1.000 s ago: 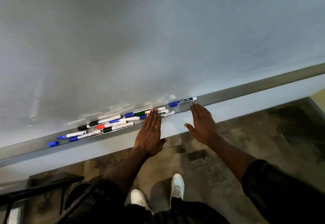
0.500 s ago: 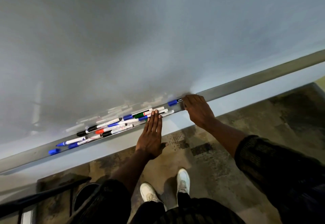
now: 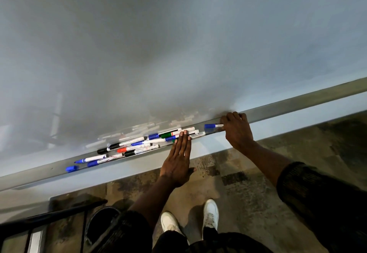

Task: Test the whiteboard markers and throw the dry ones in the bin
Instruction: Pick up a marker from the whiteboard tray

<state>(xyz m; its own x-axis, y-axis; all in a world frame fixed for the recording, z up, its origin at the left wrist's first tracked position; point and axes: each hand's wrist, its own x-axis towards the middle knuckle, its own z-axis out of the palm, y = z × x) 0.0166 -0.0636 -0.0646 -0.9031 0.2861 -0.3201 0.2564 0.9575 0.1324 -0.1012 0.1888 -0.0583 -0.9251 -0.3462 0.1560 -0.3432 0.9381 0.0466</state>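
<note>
Right grip (image 3: 237, 131) curls round a blue-capped marker (image 3: 213, 125) lying in the tray (image 3: 297, 106) while the left grip (image 3: 178, 159) rests flat, fingers straight, on the pile (image 3: 143, 143); pick-up for testing seems in hand, and next it needs lifting, uncapping and a stroke on the board (image 3: 178, 44).

Blue-cap marker (image 3: 214, 125), wht shoes (image 3: 211, 214).

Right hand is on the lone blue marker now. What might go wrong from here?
The left hand lies flat with fingertips on the marker pile; a nudge may roll some off the tray. The right hand curls over the blue-capped marker near its tail, so it may slip on lifting. The loose blue cap by the pile's left end could get knocked off.
</note>
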